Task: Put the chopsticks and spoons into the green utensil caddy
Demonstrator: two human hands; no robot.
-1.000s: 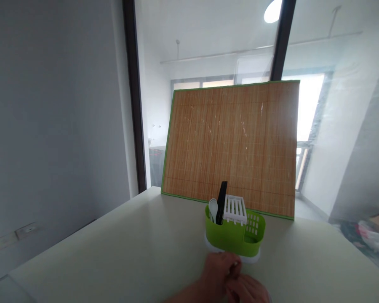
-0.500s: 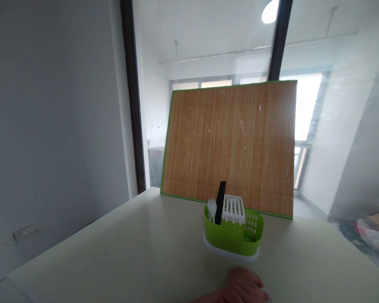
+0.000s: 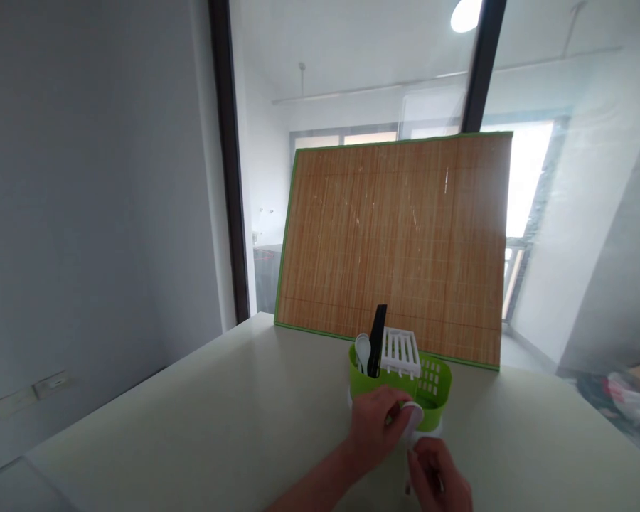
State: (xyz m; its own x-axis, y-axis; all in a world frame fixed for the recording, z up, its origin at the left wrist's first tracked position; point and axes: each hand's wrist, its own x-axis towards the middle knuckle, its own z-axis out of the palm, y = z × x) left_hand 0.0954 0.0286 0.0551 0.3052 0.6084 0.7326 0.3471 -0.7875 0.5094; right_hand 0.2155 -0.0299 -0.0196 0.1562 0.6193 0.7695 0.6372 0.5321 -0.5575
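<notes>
My left hand (image 3: pixel 374 425) is closed, with thumb and fingers pinching the rounded bowl end of a white spoon (image 3: pixel 414 416). My right hand (image 3: pixel 441 475) sits lower and to the right, its fingers closed at the spoon's handle, which they partly hide. Both hands are in front of a green utensil holder (image 3: pixel 363 382) with a white base, and the left one covers part of its front. White spoons (image 3: pixel 363 350) and black chopsticks (image 3: pixel 377 341) stand in the holder's left compartment. A white slatted rack (image 3: pixel 401 350) sits over its middle.
The holder stands on a white table (image 3: pixel 235 412). Behind it, a bamboo mat (image 3: pixel 395 235) with green edging leans upright against a glass partition with dark frames (image 3: pixel 228 178). A grey wall (image 3: pixel 96 213) rises on the left. Plastic bags (image 3: pixel 632 402) lie at the far right.
My left hand has risen toward the holder and the spoon has come into clear view. My right hand has become visible at the handle. The view has shifted slightly.
</notes>
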